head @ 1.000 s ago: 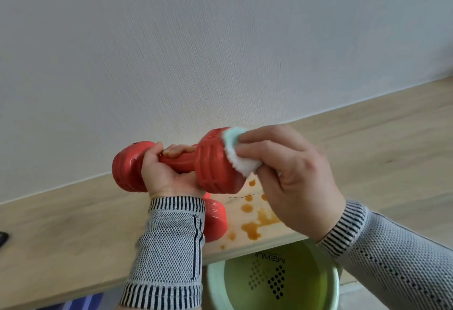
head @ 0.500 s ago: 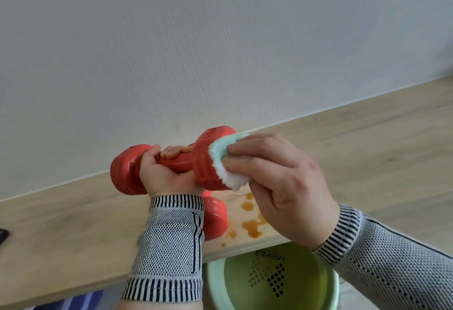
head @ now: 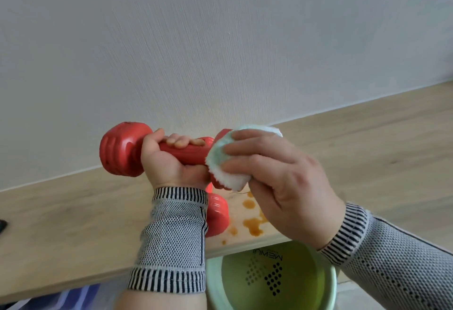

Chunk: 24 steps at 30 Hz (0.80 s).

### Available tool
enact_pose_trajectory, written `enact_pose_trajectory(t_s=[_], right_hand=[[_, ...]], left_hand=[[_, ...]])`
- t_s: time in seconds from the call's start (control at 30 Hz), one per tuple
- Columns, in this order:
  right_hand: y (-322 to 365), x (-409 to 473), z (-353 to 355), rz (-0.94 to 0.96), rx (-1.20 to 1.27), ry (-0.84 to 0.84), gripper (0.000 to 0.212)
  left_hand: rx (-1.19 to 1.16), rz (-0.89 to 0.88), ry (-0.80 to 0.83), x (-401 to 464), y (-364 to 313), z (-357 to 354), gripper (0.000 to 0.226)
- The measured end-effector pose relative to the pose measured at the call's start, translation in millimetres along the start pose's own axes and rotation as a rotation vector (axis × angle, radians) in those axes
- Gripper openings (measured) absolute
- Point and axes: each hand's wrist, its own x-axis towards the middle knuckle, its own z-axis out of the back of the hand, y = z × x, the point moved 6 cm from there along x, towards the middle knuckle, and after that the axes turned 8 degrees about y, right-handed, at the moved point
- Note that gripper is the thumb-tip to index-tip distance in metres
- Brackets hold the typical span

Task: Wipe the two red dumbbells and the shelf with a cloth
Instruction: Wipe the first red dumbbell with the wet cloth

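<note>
My left hand (head: 171, 160) grips the handle of a red dumbbell (head: 120, 150), holding it level above the wooden shelf (head: 61, 231). My right hand (head: 282, 182) holds a fluffy white and pale green cloth (head: 225, 162) wrapped over the dumbbell's right head, which is almost fully hidden. A second red dumbbell (head: 217, 214) lies on the shelf below, mostly hidden behind my left wrist. Orange-brown spill stains (head: 252, 224) mark the shelf near its front edge.
A pale green bucket (head: 269, 280) with a dotted logo stands below the shelf's front edge. A plain white wall (head: 220, 40) rises behind the shelf. A small dark object (head: 2, 225) shows at the far left edge.
My right hand has slid the cloth leftward over the dumbbell's right head, from its outer end to covering nearly all of it. The dumbbell stays held above the shelf.
</note>
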Motion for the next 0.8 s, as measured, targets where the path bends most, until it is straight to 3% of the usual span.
enact_pose_trajectory(t_s=[0.1,0.2,0.27,0.4,0.57,0.7,0.8], right_hand=[[-15.3,2.6,-2.7,-0.111,0.059,0.051,0.027],[-50.7,2.0,0.3,-0.516,0.358,0.093,0.03],[-63.1,-3.1,0.3,-0.675,0.499,0.098,0.031],[-55.4,-4.9,0.7,-0.598,0.466,0.009,0.03],[-10.7,1.8,0.4,-0.163,0.298,0.042,0.026],[-13.5,-0.3,2.8,-0.269,0.245,-0.061,0.016],[-26.2,-3.7,-4.3,-0.425,0.038,-0.041,0.042]], left_hand=[[0.053,0.004,0.036,-3.7,3.0,-3.6,0.031],[0.126,-0.014,0.079,-9.1,7.8,-11.0,0.028],[0.141,-0.011,0.107,-12.4,11.5,-15.1,0.027],[0.174,-0.037,0.129,-13.0,9.2,-21.0,0.026],[0.164,-0.061,0.033,-10.5,5.7,-14.3,0.028],[0.143,-0.038,0.015,-9.8,6.9,-9.8,0.027],[0.17,-0.08,0.044,-11.4,5.9,-13.8,0.026]])
